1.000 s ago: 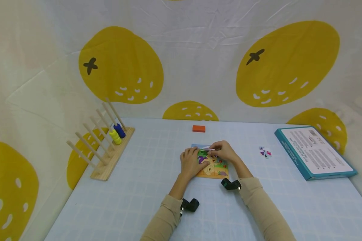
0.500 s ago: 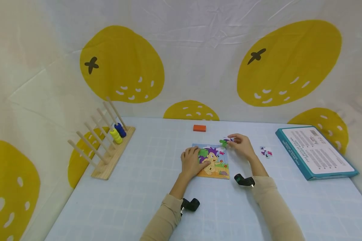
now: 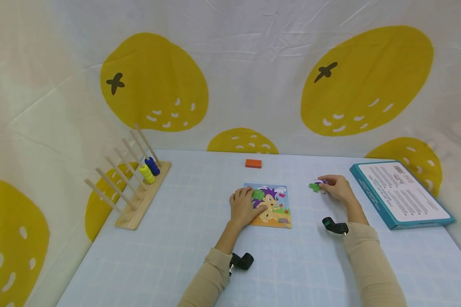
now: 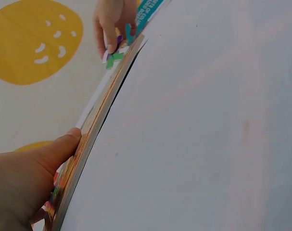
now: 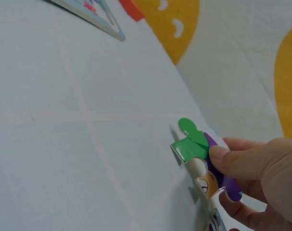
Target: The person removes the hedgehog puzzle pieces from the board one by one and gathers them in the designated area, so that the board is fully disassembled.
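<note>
My left hand (image 3: 243,207) rests on the left part of a puzzle board (image 3: 276,219) with a purple-haired hedgehog picture, its thumb lying over the picture. The left wrist view shows the board (image 4: 95,115) nearly edge-on, beside the thumb. Right of the board, my right hand (image 3: 338,189) pinches a green and purple puzzle piece (image 5: 191,147) between thumb and fingers, just over the cloth. Under it in the right wrist view, another puzzle piece (image 5: 214,224) is partly cut off by the frame edge.
An orange block (image 3: 253,163) lies behind the board. At the left stands a wooden peg rack (image 3: 140,209) with yellow beads (image 3: 147,174) and blue beads (image 3: 152,166). A teal box (image 3: 403,194) lies at the right, near the right hand.
My right hand has lifted the green and purple puzzle piece off the board and carried it right, to where the loose piece lay. The left hand has stayed on the board.
</note>
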`<control>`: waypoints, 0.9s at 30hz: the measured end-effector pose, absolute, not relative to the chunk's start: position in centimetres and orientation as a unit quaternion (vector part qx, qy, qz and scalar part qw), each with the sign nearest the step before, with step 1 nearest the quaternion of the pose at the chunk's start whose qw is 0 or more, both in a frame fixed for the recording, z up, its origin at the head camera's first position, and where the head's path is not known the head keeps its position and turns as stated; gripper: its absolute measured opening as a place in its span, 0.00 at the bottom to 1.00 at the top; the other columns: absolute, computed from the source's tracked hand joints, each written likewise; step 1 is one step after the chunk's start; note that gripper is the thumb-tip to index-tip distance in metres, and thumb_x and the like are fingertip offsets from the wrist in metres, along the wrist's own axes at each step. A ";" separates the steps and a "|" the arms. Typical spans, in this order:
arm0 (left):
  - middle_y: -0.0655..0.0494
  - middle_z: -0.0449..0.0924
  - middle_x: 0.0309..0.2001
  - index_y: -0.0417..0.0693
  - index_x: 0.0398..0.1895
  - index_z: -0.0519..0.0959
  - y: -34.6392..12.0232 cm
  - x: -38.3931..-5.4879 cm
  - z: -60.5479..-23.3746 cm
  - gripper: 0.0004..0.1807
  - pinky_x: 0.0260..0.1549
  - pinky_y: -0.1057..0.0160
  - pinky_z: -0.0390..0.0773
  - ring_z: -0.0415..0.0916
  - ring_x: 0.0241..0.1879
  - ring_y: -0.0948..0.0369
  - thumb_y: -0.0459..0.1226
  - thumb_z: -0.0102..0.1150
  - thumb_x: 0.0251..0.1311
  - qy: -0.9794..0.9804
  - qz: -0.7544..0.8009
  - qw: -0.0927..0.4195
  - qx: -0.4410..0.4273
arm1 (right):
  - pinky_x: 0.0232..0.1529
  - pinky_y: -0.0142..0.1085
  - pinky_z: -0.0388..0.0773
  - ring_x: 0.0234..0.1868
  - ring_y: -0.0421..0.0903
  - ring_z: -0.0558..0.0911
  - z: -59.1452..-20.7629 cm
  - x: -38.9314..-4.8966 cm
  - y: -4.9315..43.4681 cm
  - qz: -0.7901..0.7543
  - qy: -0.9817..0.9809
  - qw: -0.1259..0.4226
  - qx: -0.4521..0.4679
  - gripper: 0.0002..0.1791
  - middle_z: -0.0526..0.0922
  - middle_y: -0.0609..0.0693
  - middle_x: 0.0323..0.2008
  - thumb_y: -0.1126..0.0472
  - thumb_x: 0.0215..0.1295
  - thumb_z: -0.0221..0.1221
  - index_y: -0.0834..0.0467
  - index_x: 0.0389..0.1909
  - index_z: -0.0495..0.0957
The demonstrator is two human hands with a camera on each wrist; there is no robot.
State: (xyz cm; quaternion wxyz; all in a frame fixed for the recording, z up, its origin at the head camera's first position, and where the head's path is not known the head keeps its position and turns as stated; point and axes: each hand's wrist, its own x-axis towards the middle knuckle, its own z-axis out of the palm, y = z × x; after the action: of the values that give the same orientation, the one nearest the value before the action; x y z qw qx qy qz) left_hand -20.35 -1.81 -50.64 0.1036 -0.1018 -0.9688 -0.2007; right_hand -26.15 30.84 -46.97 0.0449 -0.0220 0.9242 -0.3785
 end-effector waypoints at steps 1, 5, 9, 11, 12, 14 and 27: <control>0.52 0.70 0.60 0.47 0.58 0.74 -1.8 -20.3 -50.6 0.39 0.56 0.48 0.61 0.62 0.59 0.53 0.63 0.59 0.50 -0.969 -0.201 0.103 -0.102 | 0.47 0.50 0.68 0.46 0.58 0.69 -47.0 -26.2 31.0 -0.367 0.929 0.050 -0.023 0.19 0.74 0.68 0.50 0.61 0.67 0.55 0.67 0.55 0.74; 0.53 0.70 0.61 0.47 0.59 0.74 -1.8 -20.3 -50.7 0.39 0.57 0.47 0.60 0.61 0.59 0.53 0.63 0.59 0.51 -0.969 -0.200 0.099 -0.101 | 0.53 0.66 0.57 0.50 0.64 0.67 -47.0 -26.4 31.1 -0.316 0.946 0.071 -0.027 0.19 0.72 0.69 0.54 0.61 0.65 0.55 0.65 0.55 0.75; 0.53 0.70 0.61 0.47 0.59 0.74 -1.8 -20.3 -50.7 0.39 0.57 0.47 0.60 0.61 0.59 0.53 0.63 0.59 0.51 -0.969 -0.202 0.098 -0.100 | 0.51 0.75 0.43 0.56 0.72 0.58 -46.9 -26.3 31.2 -0.280 0.955 0.089 -0.036 0.23 0.66 0.72 0.58 0.56 0.62 0.59 0.63 0.55 0.75; 0.53 0.70 0.61 0.47 0.59 0.74 -1.7 -20.4 -50.8 0.39 0.57 0.47 0.60 0.62 0.59 0.53 0.63 0.59 0.51 -0.969 -0.203 0.098 -0.100 | 0.51 0.73 0.43 0.57 0.73 0.55 -46.8 -26.2 31.2 -0.276 0.956 0.096 -0.036 0.27 0.64 0.72 0.60 0.53 0.59 0.62 0.63 0.56 0.74; 0.52 0.70 0.61 0.47 0.59 0.74 -1.7 -20.4 -50.8 0.39 0.57 0.47 0.60 0.62 0.59 0.53 0.63 0.59 0.51 -0.969 -0.204 0.098 -0.100 | 0.51 0.72 0.44 0.57 0.72 0.54 -46.8 -26.2 31.2 -0.274 0.956 0.098 -0.036 0.28 0.64 0.72 0.60 0.52 0.58 0.64 0.63 0.57 0.74; 0.52 0.70 0.61 0.47 0.59 0.74 -1.7 -20.4 -50.8 0.39 0.57 0.47 0.60 0.62 0.59 0.53 0.63 0.59 0.51 -0.968 -0.206 0.099 -0.100 | 0.50 0.69 0.45 0.55 0.70 0.55 -46.7 -26.1 31.2 -0.268 0.957 0.101 -0.038 0.30 0.65 0.71 0.59 0.52 0.56 0.65 0.62 0.58 0.73; 0.52 0.70 0.61 0.47 0.59 0.74 -1.8 -20.4 -50.8 0.38 0.57 0.47 0.60 0.62 0.59 0.52 0.62 0.59 0.51 -0.967 -0.207 0.107 -0.100 | 0.52 0.66 0.48 0.58 0.70 0.57 -46.6 -26.1 32.1 -0.284 0.953 0.092 -0.046 0.30 0.71 0.68 0.57 0.58 0.58 0.63 0.62 0.61 0.70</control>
State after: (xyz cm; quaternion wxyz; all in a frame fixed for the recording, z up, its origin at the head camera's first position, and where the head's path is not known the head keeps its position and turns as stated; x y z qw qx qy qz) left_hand -20.43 -1.77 -50.82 0.1073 -0.0998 -0.9674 -0.2067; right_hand -26.13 32.06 -46.63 0.0920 -0.0456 0.9534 -0.2837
